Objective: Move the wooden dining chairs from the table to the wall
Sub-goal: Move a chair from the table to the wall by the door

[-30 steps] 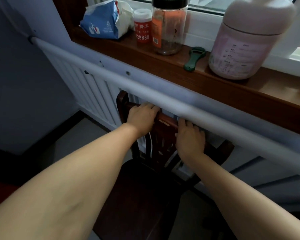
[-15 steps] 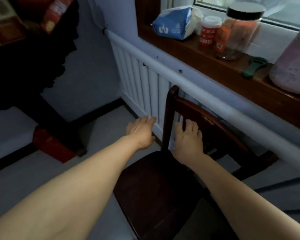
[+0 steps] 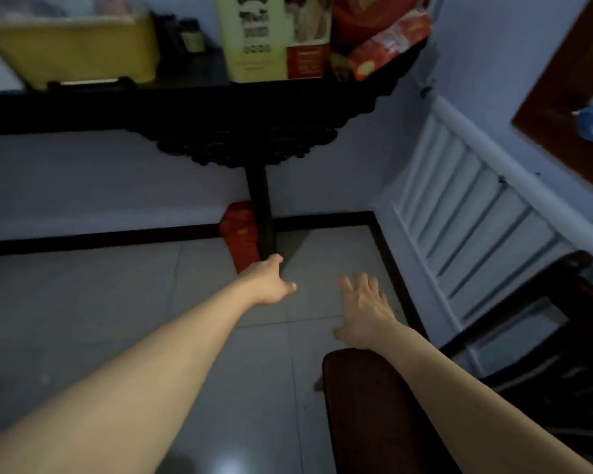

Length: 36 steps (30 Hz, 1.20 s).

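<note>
A dark wooden dining chair (image 3: 374, 415) stands at the lower right, its seat toward me and its back (image 3: 582, 302) against the white radiator panel (image 3: 466, 213) on the wall under the window. My left hand (image 3: 269, 282) hovers over the floor tiles left of the chair, holding nothing, fingers loosely curled. My right hand (image 3: 365, 311) is spread open just beyond the seat's front corner, not touching the chair.
A dark carved side table (image 3: 247, 138) stands against the far wall, loaded with a yellow tub (image 3: 79, 46), a green box (image 3: 254, 32) and red packets. A red bag (image 3: 240, 234) leans at its leg. A wooden window sill (image 3: 562, 90) juts out at upper right.
Both hands have let go of the chair's back and drawn away to the left. My view has swung left from the window sill toward the side table and floor.
</note>
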Each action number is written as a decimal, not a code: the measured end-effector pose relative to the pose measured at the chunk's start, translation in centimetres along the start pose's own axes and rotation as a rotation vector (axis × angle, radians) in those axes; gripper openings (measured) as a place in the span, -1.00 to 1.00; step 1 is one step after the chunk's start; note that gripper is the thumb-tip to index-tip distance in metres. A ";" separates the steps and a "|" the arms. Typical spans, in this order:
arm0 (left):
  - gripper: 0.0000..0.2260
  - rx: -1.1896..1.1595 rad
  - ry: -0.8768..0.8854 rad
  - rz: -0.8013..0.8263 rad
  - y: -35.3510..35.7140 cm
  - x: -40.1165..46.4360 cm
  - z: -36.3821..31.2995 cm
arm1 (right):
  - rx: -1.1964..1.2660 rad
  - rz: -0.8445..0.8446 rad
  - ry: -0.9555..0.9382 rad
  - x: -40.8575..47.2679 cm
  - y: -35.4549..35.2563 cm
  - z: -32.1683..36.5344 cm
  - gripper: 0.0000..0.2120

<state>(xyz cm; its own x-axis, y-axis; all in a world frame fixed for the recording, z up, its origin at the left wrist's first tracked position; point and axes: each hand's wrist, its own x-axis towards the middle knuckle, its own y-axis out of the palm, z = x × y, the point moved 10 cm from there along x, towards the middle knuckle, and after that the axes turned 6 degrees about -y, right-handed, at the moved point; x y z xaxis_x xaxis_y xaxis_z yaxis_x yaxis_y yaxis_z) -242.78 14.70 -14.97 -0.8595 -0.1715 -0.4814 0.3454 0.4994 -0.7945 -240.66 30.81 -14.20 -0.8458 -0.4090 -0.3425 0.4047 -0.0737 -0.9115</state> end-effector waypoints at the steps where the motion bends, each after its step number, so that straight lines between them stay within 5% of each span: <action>1: -0.36 -0.025 -0.030 -0.001 -0.7 0.0 2.3 | -0.009 0.012 -0.027 0.8 0.2 1.9 -0.12; 10: -0.37 -0.105 -0.316 -0.118 -7.3 -2.8 23.6 | -0.059 0.065 -0.289 7.3 1.8 19.3 -0.05; 20: -0.40 -0.283 -0.635 -0.218 -10.8 -8.8 39.2 | -0.132 0.192 -0.647 12.8 4.2 34.8 -0.04; 29: -0.56 -0.488 -0.953 -0.430 -12.5 -11.9 43.9 | -0.221 0.345 -0.988 18.9 5.0 44.2 -0.01; 36: -0.41 -0.573 -1.071 -0.500 -13.1 -11.0 42.2 | -0.350 0.432 -1.162 22.6 3.7 46.5 0.02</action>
<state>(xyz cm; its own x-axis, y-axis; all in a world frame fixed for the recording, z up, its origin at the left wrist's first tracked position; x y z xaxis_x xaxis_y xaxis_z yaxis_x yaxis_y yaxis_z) -221.92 -25.77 -14.86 -0.0323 -0.8940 -0.4469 -0.3572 0.4279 -0.8302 -242.14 -20.98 -14.79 0.1993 -0.9008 -0.3859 0.3067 0.4313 -0.8484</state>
